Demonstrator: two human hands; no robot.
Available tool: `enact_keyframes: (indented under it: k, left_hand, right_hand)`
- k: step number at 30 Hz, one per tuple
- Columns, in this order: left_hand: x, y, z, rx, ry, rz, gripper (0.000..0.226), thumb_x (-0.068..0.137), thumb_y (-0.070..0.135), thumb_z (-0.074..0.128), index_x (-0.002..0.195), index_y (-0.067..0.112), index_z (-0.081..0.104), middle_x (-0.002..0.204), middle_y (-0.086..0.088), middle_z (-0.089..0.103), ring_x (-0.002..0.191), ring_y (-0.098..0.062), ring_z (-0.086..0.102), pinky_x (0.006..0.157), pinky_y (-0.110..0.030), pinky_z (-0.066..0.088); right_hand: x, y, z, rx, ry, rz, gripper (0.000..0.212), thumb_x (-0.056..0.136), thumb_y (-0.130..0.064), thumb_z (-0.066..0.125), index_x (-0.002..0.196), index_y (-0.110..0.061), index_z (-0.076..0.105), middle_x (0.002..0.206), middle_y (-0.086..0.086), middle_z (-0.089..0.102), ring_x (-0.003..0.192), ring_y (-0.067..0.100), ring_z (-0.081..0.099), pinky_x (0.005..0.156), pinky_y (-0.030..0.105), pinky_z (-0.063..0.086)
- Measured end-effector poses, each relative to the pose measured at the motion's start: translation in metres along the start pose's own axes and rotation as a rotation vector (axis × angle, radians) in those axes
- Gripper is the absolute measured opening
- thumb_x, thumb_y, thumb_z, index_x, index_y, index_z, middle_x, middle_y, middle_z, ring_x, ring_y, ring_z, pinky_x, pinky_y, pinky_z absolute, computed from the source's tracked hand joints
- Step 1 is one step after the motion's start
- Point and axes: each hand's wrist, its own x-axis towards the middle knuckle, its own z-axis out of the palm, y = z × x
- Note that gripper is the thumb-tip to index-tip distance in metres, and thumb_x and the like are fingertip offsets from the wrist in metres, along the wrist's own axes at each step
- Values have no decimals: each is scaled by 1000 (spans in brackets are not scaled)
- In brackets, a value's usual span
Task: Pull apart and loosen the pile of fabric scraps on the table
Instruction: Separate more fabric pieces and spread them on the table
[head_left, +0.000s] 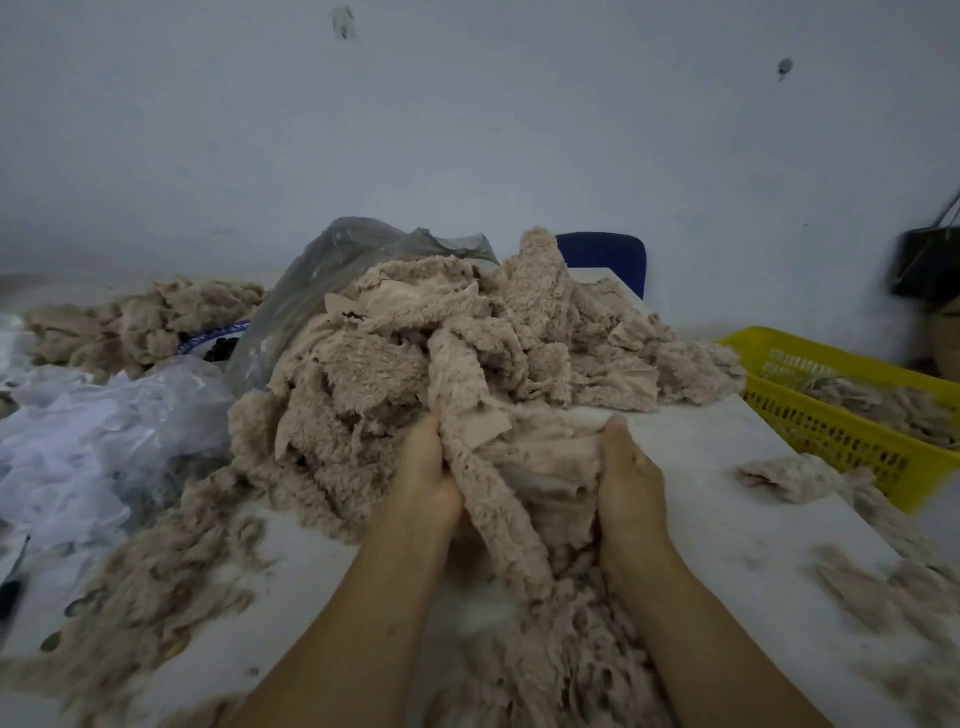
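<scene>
We look down on a white counter (717, 467) set against a plain pale grey-blue wall (467, 130). Tufts of loose beige fluff (156, 582) lie scattered over its near side. A yellow slotted plastic basket (831, 436) stands at the counter's right edge with some scraps inside. A crumpled grey plastic bag (322, 275) rises behind the heap on the left, and a rumpled sheet of clear plastic (93, 431) lies further left. A dark blue chair back (602, 257) shows beyond the far edge.

The pile of beige fleecy fabric scraps (405, 343) sits in the middle of the counter, directly ahead of us. Our left hand (428, 467) and right hand (631, 475) are at its near edge, apart from each other. Each grips one side of a bunch of scraps that hangs between them. The fingers are buried in the fleece, so they only seem curled round it, with the thumbs on top.
</scene>
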Motion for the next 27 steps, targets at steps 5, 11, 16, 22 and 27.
enact_keyframes:
  k: [5, 11, 16, 22, 27]
  left_hand:
    - [2, 16, -32, -181, -69, 125, 46, 101, 29, 44, 86, 3, 80, 100, -14, 72, 86, -24, 70, 72, -35, 60]
    - [-14, -17, -9, 228, -121, -40, 38, 92, 35, 59, 99, 1, 76, 96, -19, 74, 82, -29, 74, 67, -36, 60]
    - [-19, -28, -6, 609, -244, 178, 28, 92, 26, 66, 118, 16, 66, 103, -6, 75, 95, -21, 73, 68, -26, 58]
    - [-23, -36, -3, 722, -159, 273, 25, 98, 41, 53, 106, 28, 73, 96, 6, 76, 91, -9, 72, 75, -25, 56]
    - [-9, -8, -15, 183, 115, 408, 35, 103, 38, 44, 124, 18, 63, 96, 0, 76, 83, -16, 71, 69, -33, 58]
  right_hand:
    - [28, -12, -37, 484, 228, 120, 40, 104, -47, 38, 93, -18, 64, 41, -2, 42, 30, 12, 36, 34, 18, 32]
    - [9, -4, 2, 306, -280, 79, 35, 101, -40, 49, 117, -15, 66, 96, 2, 77, 82, 14, 73, 66, 27, 58]
    - [7, -13, 15, 231, -461, 264, 47, 95, -51, 55, 123, -16, 68, 106, 10, 74, 100, 21, 71, 95, 40, 53]
    - [9, -25, 40, -7, -344, 178, 24, 98, -29, 52, 100, -13, 71, 89, 12, 76, 83, 25, 74, 77, 37, 60]
    - [23, -14, 16, 312, -105, 302, 23, 102, -23, 48, 95, -13, 67, 92, 19, 73, 81, 32, 72, 71, 40, 61]
